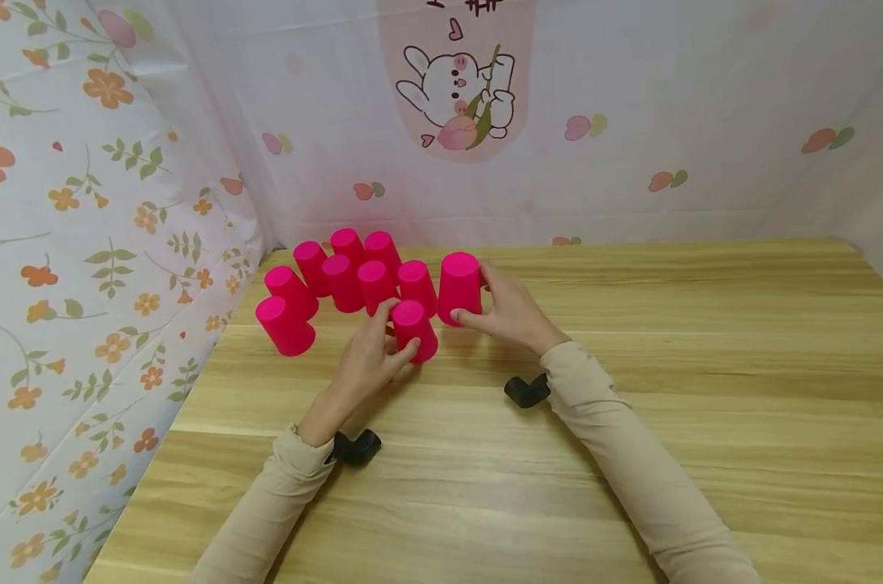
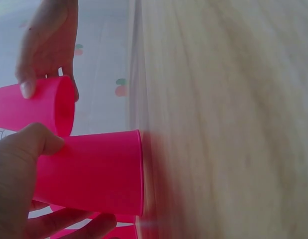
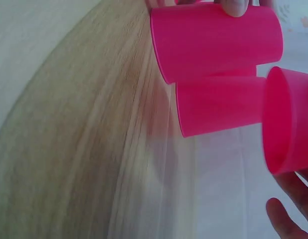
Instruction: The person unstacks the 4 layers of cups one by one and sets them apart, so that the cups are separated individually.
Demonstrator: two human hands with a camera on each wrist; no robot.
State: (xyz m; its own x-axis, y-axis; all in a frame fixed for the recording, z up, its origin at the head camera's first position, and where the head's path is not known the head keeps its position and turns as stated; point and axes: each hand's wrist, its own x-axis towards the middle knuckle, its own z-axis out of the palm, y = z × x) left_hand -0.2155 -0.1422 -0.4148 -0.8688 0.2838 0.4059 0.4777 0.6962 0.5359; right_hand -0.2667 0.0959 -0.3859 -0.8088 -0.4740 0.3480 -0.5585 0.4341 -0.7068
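Note:
My left hand [image 1: 362,361] grips a bright pink, upside-down cup [image 1: 416,334], thumb on the near side and fingers around the far side. In the left wrist view this cup's [image 2: 94,174] rim is at or very near the tabletop. My right hand [image 1: 516,312] holds another upside-down pink cup [image 1: 459,285] from its right side. Seen in the left wrist view, the right-hand cup [image 2: 37,104] is raised off the table, its open rim facing down. Just behind the left-hand cup stands another pink cup [image 1: 416,284], apart from the raised one.
Several more upside-down pink cups [image 1: 342,284] stand close together at the back left of the wooden table [image 1: 704,422]. The nearest left one [image 1: 286,328] is at the group's front. Patterned cloth [image 1: 631,97] hangs behind and along the left side. Black wrist mounts [image 1: 526,392] protrude below both wrists.

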